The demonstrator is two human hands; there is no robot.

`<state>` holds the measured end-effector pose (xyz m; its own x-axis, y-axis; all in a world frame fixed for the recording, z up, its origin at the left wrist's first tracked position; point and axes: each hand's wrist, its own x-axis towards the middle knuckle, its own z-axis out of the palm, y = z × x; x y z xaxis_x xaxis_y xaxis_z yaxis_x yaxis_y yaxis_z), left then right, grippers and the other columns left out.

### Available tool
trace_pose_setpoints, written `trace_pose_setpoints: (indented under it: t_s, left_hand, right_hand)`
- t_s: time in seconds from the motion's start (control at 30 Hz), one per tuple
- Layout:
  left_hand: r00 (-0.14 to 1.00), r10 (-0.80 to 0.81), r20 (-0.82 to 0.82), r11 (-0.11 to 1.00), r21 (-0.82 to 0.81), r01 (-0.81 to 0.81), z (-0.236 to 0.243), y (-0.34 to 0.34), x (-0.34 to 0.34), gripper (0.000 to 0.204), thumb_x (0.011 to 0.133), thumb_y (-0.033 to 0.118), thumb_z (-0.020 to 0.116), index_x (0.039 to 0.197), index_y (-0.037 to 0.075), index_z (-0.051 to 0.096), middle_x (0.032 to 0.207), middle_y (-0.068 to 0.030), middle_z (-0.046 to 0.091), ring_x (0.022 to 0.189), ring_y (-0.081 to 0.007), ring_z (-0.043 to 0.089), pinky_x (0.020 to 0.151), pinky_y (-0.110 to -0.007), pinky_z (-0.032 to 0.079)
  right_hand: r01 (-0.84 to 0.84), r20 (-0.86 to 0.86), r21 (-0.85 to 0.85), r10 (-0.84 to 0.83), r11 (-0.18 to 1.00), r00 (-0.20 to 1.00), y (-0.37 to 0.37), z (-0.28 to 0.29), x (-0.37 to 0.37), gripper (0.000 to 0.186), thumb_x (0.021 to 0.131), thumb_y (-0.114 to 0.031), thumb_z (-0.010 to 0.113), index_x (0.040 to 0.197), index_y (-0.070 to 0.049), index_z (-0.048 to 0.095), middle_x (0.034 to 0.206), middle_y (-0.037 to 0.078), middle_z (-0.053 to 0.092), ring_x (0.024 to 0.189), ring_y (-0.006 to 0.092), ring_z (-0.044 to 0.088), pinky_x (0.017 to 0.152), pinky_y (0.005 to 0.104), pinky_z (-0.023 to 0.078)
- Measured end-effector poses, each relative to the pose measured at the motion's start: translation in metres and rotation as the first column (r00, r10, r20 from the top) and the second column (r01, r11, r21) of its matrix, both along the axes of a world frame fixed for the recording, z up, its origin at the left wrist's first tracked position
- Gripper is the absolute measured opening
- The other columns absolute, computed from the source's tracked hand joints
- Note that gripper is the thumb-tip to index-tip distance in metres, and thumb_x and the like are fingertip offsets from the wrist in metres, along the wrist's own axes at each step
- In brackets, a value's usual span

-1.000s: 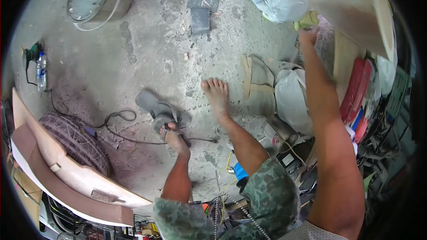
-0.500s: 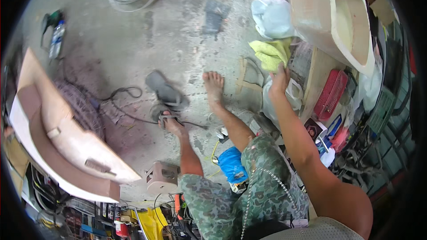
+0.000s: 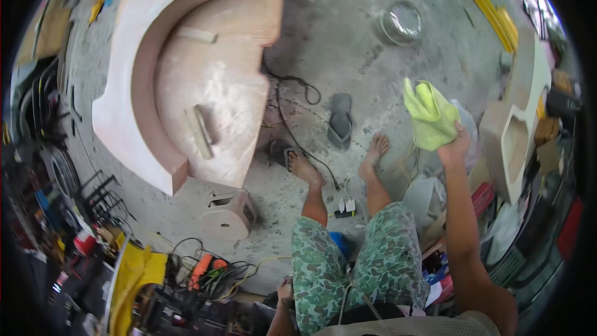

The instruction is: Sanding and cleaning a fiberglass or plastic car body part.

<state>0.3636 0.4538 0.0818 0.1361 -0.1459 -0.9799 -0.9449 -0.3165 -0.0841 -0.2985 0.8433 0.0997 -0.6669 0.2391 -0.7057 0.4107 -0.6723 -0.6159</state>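
Note:
A yellow-green cloth (image 3: 430, 118) hangs bunched from my right hand (image 3: 455, 147), whose fingers are closed on its lower right edge. Below the cloth is the bare concrete floor, with a pale plastic bag (image 3: 425, 199) close to my right forearm. My left hand (image 3: 285, 292) shows only in part at the lower edge, beside my left thigh, and its fingers are too hidden to read. To the left stands a large pinkish-white panel (image 3: 214, 109) with a raised curved rim. Two sanding-block-like pieces lie on it, a brownish one (image 3: 198, 132) and a paler one (image 3: 198, 34).
A plastic stool (image 3: 230, 214) stands below the panel. Near my feet lie a grey sandal (image 3: 340, 121) and a black cable (image 3: 292, 134). A clear-lidded bucket (image 3: 401, 23) sits farther off. A hollow beige moulded part (image 3: 515, 134) is at the right; tools and cords (image 3: 205, 274) crowd the lower left.
My view has swung left, bringing the panel toward the middle. The cloth has come away from beside the bags in my right hand, and my left hand has entered at the lower edge.

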Motion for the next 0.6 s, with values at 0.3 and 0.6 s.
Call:
trace_pose_setpoints:
  t_s: [0.3,0.6]
  left_hand:
    - [0.815,0.578,-0.049,0.806,-0.125,-0.579,0.021,-0.006,0.007,0.020,0.102,0.023,0.056,0.104,0.004,0.062,0.087,-0.0123,0.071,0.065,-0.0200,0.067,0.059,-0.031,0.055]
    - [0.614,0.787,-0.057,0.608,-0.102,-0.788,0.026,0.105,0.029,0.025,0.102,0.024,0.057,0.108,0.000,0.060,0.085,-0.0138,0.070,0.062,-0.0195,0.066,0.056,-0.029,0.053]
  right_hand:
    - [-0.409,-0.248,-0.256,0.350,0.876,0.903,-0.191,0.030,-0.076,0.043,0.095,-0.023,0.044,0.126,0.002,0.058,0.137,0.020,0.058,0.125,0.0357,0.056,0.113,0.0500,0.040]
    - [-0.630,-0.087,-0.117,0.624,0.768,0.777,-0.371,0.025,-0.080,0.046,0.099,-0.029,0.042,0.130,0.001,0.057,0.134,0.020,0.059,0.118,0.0353,0.061,0.104,0.0499,0.049]
